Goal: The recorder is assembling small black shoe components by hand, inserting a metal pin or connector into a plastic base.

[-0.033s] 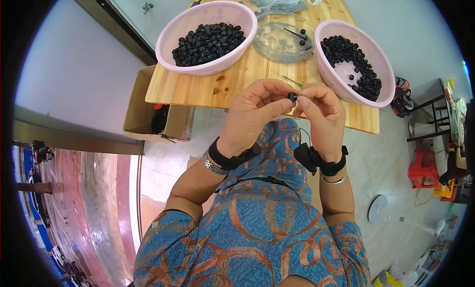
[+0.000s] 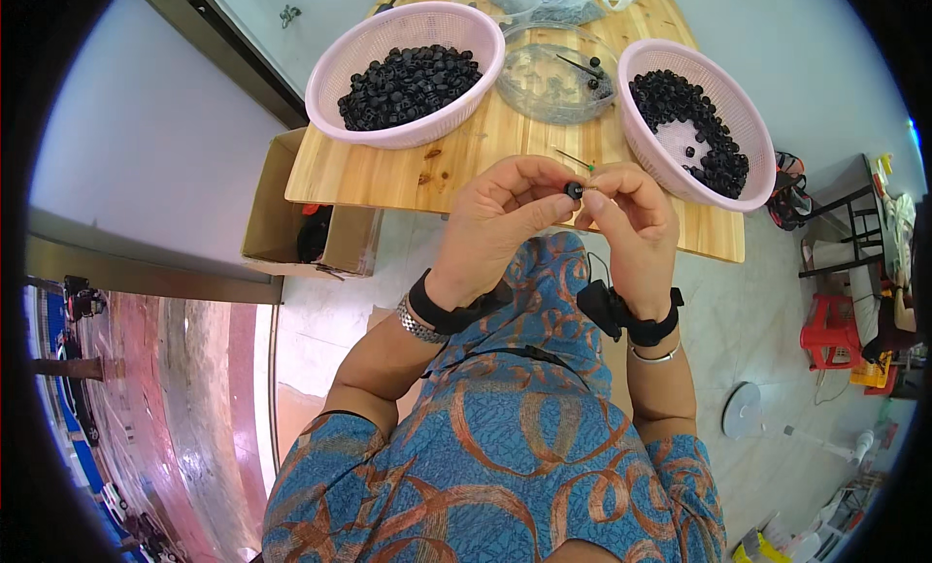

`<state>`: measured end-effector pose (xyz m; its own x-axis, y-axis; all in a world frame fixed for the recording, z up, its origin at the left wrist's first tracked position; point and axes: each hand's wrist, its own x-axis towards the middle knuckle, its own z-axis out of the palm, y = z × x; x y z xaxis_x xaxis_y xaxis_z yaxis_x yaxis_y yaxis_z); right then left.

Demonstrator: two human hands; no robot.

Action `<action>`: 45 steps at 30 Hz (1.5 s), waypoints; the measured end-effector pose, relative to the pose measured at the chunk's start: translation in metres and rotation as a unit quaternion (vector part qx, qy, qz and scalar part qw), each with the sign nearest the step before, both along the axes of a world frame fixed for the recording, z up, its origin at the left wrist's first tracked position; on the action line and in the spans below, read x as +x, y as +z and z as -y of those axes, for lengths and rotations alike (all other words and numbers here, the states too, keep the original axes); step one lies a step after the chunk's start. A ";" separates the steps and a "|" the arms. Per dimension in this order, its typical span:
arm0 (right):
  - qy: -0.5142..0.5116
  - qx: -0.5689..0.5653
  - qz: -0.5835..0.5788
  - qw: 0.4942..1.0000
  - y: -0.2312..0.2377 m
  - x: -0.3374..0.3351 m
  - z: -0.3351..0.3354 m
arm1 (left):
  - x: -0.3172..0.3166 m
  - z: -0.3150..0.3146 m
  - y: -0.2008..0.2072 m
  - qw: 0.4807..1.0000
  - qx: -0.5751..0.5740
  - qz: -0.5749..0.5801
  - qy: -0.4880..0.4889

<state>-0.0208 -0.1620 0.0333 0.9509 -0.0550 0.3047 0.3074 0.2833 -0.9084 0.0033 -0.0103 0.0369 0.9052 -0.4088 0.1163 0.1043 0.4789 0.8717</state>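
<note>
Between the thumb and fingers of my left hand point(image 2: 505, 209), which is closed, is a small round black plastic piece point(image 2: 572, 189). Its lighter end faces my right hand point(image 2: 636, 214). The right thumb and forefinger pinch together right beside that end, on something too small to make out. Both hands are held close together over the near edge of the wooden table point(image 2: 379, 175). Just beyond the fingertips, a thin dark stick with a green end point(image 2: 576, 159) shows against the tabletop.
A pink basket point(image 2: 325, 107) heaped with black pieces stands left; another pink basket point(image 2: 762, 165) holds more at right. Between them sits a clear round tray point(image 2: 544, 112) with a few black pieces. A cardboard box point(image 2: 267, 223) is below the table, and a red stool point(image 2: 828, 332) stands far right.
</note>
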 end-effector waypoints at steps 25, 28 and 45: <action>-0.087 -0.145 0.103 0.980 0.005 -0.005 0.006 | -0.001 0.001 0.001 0.995 0.073 0.056 0.049; -0.122 -0.249 0.137 0.951 0.007 -0.004 0.006 | -0.002 0.002 0.000 0.996 0.065 0.049 0.045; -0.197 -0.446 0.285 0.825 0.018 -0.005 0.011 | -0.001 0.008 -0.006 0.991 0.063 0.106 0.058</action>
<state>-0.0258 -0.1732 0.0510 0.6004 0.1634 0.7828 0.6659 -0.6442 -0.3763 0.0022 -0.0185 0.0310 0.9076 -0.3275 0.2627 -0.1359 0.3629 0.9219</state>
